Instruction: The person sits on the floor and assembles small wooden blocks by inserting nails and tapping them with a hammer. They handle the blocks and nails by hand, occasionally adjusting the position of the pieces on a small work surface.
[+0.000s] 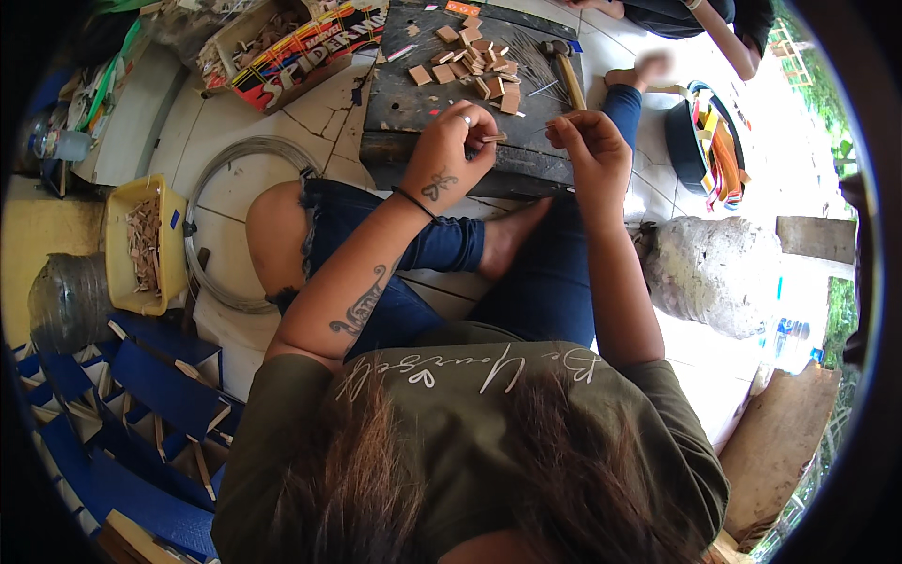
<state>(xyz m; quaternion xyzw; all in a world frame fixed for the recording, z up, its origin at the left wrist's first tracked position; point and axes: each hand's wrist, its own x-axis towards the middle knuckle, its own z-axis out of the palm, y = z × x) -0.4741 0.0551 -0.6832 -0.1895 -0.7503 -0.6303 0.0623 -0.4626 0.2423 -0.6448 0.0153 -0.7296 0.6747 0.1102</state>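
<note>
My left hand [455, 150] is closed in a pinch on a small thin wooden piece [495, 138], just above the near edge of a low dark worktable [404, 101]. Level with it, my right hand [596, 158] is pinched too, a short gap away; what lies at its fingertips is too small to make out. Beyond my hands, small wooden blocks [474, 58] are heaped on the worktable. A hammer [569, 77] with a wooden handle lies at the table's right side, beside a scatter of thin metal wires [528, 68].
A coil of wire [209, 174] and a yellow bin [118, 246] of wood scraps stand left. A colourful box [310, 58] holds wood pieces. Blue-covered pieces [164, 385] pile up lower left. To the right are a dark tub [686, 141] with straps and a large plastic bottle [714, 273]. Another person's arm [722, 38] shows at the top.
</note>
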